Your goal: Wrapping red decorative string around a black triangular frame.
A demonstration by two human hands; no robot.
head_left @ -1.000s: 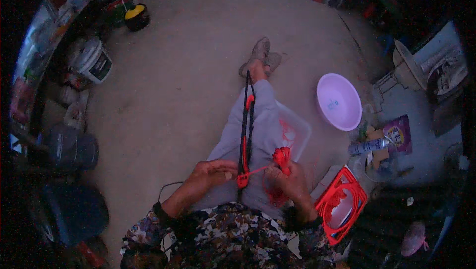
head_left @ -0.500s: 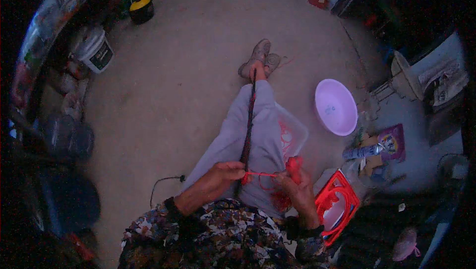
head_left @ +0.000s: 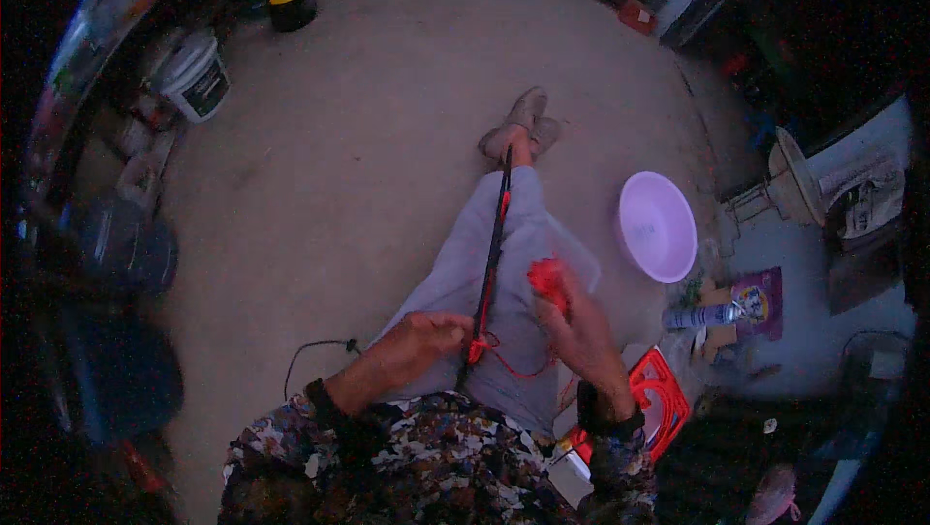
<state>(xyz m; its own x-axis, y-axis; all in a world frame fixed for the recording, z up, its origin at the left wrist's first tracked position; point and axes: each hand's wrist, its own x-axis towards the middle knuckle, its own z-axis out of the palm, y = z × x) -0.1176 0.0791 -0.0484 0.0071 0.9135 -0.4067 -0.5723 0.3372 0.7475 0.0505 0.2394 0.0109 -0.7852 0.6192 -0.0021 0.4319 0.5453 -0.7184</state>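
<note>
A long dark strip [head_left: 492, 259], a cord or thin rod, runs over my grey trousers from my crossed feet to my waist, with red marks along it. My left hand [head_left: 424, 343] is closed on the strip near its lower end, thumb against the bent fingers, beside a clump of red yarn [head_left: 476, 349] wound there. My right hand [head_left: 581, 336] grips a bundle of red yarn [head_left: 548, 279] above my right thigh. A slack red strand [head_left: 523, 370] hangs in a curve from the wound clump toward that hand.
A lilac basin [head_left: 659, 227] stands on the floor to my right. Near my right elbow is a red openwork frame or basket [head_left: 675, 399]. A lidded white bucket [head_left: 197, 79] and a yellow-topped black pot [head_left: 293, 7] stand far left. A thin cable [head_left: 308, 351] lies by my left arm.
My right hand has moved up and away from the strip with the yarn bundle. The strand, taut between the hands before, now hangs slack. My left hand has stayed at the strip.
</note>
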